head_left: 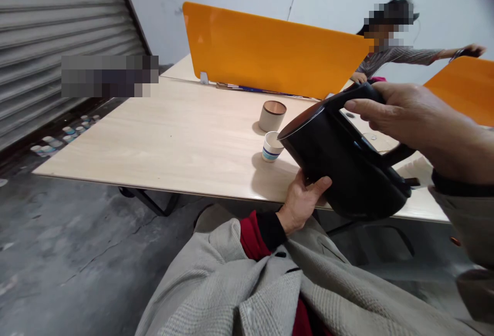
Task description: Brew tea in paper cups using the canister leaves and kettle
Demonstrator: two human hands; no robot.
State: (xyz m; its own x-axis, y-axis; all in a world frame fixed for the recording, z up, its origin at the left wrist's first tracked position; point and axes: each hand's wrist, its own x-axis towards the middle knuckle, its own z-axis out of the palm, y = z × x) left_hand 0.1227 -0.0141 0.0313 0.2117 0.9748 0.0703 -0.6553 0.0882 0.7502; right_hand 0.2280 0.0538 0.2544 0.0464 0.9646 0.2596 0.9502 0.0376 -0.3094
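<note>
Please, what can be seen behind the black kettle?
Past the spout of the kettle stands a paper cup, its right edge partly covered. Through the handle, some of the table shows. Whatever lies directly behind the kettle is hidden.

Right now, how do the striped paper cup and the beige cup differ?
The striped paper cup has blue and teal bands; the beige cup has plain sides and a dark rim.
The striped paper cup is pale inside; the beige cup looks brown inside.
The striped paper cup stands nearer the front edge of the table; the beige cup is farther back.
Both stand upright.
</note>
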